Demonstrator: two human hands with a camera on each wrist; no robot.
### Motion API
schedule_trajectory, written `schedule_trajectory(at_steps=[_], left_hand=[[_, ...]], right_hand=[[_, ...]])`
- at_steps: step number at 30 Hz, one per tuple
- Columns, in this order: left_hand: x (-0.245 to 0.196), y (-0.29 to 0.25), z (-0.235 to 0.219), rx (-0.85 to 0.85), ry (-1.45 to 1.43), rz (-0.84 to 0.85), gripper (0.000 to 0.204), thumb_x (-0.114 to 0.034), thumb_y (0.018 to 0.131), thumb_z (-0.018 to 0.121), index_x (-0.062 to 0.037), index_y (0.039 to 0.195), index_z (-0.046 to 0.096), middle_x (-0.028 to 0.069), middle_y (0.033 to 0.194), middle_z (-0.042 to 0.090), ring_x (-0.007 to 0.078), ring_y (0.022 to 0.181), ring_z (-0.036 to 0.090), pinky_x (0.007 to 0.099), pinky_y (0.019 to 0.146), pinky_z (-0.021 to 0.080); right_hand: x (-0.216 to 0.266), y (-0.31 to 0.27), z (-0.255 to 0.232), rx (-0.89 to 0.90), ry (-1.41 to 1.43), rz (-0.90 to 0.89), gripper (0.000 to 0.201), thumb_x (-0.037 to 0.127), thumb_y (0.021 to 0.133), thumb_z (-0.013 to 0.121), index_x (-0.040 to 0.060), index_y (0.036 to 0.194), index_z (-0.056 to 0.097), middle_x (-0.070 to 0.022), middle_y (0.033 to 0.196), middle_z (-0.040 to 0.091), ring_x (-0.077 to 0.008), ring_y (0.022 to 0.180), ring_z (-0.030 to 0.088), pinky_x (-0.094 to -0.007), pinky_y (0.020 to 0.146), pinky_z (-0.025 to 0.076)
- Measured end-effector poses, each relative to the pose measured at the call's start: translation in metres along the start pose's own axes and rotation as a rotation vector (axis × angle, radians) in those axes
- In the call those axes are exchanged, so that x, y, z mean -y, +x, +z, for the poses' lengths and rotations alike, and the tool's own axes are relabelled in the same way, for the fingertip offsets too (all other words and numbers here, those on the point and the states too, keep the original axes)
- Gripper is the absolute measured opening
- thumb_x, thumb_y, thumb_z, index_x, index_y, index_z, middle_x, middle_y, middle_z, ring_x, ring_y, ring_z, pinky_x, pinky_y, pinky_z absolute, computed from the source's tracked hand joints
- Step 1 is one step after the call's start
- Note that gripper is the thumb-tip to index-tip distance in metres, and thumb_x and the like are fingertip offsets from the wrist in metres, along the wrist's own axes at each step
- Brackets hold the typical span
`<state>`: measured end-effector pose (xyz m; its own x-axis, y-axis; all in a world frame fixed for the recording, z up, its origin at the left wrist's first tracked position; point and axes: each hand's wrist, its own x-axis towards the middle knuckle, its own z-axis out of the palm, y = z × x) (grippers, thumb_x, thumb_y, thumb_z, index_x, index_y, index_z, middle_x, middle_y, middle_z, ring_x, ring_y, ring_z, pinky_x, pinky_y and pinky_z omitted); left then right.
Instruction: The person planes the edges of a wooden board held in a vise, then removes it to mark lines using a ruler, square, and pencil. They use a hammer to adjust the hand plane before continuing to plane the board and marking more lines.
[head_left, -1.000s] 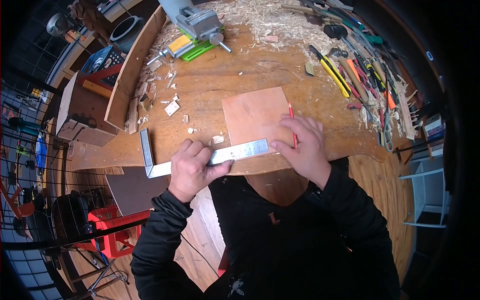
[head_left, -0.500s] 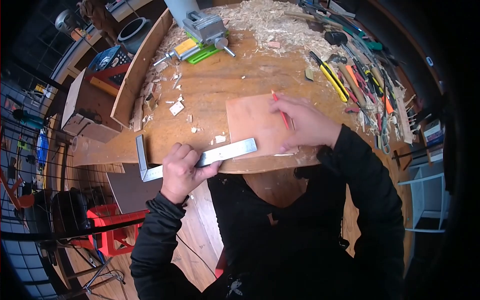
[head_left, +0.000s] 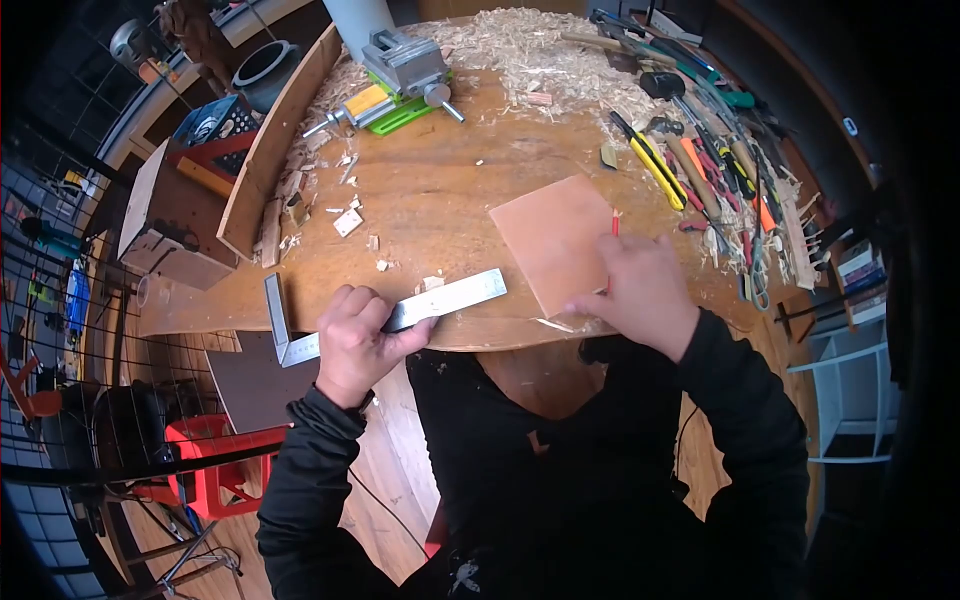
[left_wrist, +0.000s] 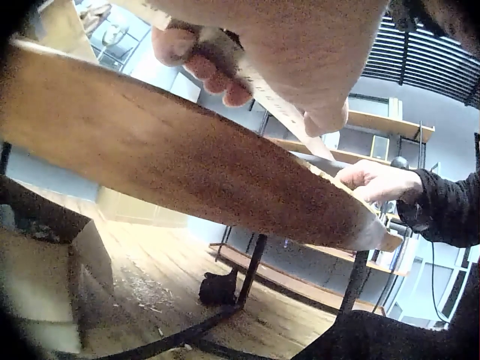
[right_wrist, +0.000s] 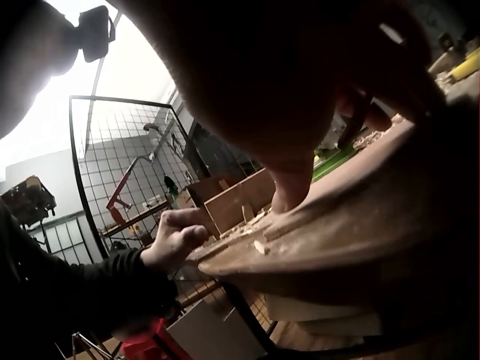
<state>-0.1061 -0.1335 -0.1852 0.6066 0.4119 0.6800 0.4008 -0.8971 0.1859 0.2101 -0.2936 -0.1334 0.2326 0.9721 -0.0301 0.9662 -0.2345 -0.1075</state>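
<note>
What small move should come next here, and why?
Probably the right hand should turn the board until one side runs along the table's front edge. The board lies askew, a corner near that edge, with the right hand at its side, while the left hand holds the metal square just clear of it.

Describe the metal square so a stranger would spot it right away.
Start at the big wooden workbench and find its near edge. There, the left hand grips the metal square. It is L-shaped, with a long silver blade and a shorter, darker arm, unlike the flat, reddish-brown board beside it.
</note>
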Motion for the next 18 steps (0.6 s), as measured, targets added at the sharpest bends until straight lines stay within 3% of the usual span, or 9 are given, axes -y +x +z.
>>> schedule_trajectory(at_steps=[2,4,8,10,13,17,18], left_hand=[[-0.001,0.001,0.001,0.003,-0.006,0.004,0.039,-0.026,0.067,0.095,-0.0060,0.065,0.061,0.0070,0.064,0.054,0.0271,0.059,0.055,0.0391,0.053,0.047],[-0.001,0.001,0.003,0.022,-0.011,0.010,0.040,-0.026,0.068,0.095,-0.0061,0.064,0.061,0.0074,0.064,0.053,0.0274,0.060,0.055,0.0397,0.054,0.047],[-0.006,0.004,0.005,0.027,-0.028,0.004,0.040,-0.027,0.069,0.094,-0.0060,0.064,0.060,0.0079,0.064,0.052,0.0279,0.060,0.055,0.0400,0.054,0.047],[-0.006,0.003,0.007,0.039,-0.013,0.000,0.040,-0.028,0.069,0.094,-0.0058,0.065,0.061,0.0082,0.064,0.052,0.0281,0.060,0.055,0.0405,0.055,0.047],[-0.007,0.005,0.010,0.026,-0.003,-0.015,0.040,-0.029,0.069,0.094,-0.0054,0.064,0.061,0.0085,0.064,0.052,0.0286,0.061,0.056,0.0410,0.056,0.048],[-0.011,0.014,0.011,0.028,0.009,-0.016,0.040,-0.029,0.069,0.094,-0.0050,0.064,0.062,0.0088,0.065,0.053,0.0290,0.062,0.056,0.0412,0.056,0.048],[-0.011,0.016,0.011,0.036,0.007,-0.017,0.038,-0.025,0.069,0.094,-0.0042,0.066,0.063,0.0095,0.065,0.055,0.0296,0.062,0.057,0.0407,0.057,0.048]], right_hand=[[-0.014,0.000,-0.003,0.076,0.075,-0.056,0.072,0.053,0.073,0.090,0.0022,0.116,0.064,-0.0165,0.115,0.071,-0.0376,0.108,0.066,-0.0503,0.095,0.041],[-0.038,0.004,0.017,-0.374,0.120,-0.487,0.060,0.047,0.075,0.088,0.0049,0.110,0.065,-0.0158,0.112,0.072,-0.0410,0.110,0.066,-0.0565,0.099,0.042],[-0.041,0.004,0.031,-0.396,0.218,-0.475,0.053,0.038,0.076,0.088,0.0054,0.109,0.063,-0.0156,0.110,0.071,-0.0412,0.106,0.066,-0.0554,0.095,0.047],[-0.022,-0.008,0.029,-0.193,0.254,-0.170,0.063,0.033,0.073,0.092,0.0027,0.120,0.063,-0.0179,0.111,0.068,-0.0410,0.103,0.063,-0.0534,0.088,0.050],[0.007,-0.027,0.042,-0.332,0.159,-0.134,0.060,0.032,0.073,0.091,0.0030,0.117,0.064,-0.0183,0.105,0.066,-0.0415,0.098,0.063,-0.0521,0.081,0.051],[0.017,-0.034,0.043,-0.324,0.327,-0.205,0.062,0.036,0.072,0.092,0.0035,0.117,0.064,-0.0173,0.100,0.064,-0.0413,0.099,0.061,-0.0523,0.087,0.050],[0.017,-0.034,0.036,-0.287,0.327,-0.214,0.063,0.038,0.071,0.092,0.0051,0.116,0.064,-0.0161,0.108,0.066,-0.0416,0.108,0.060,-0.0530,0.095,0.047]])
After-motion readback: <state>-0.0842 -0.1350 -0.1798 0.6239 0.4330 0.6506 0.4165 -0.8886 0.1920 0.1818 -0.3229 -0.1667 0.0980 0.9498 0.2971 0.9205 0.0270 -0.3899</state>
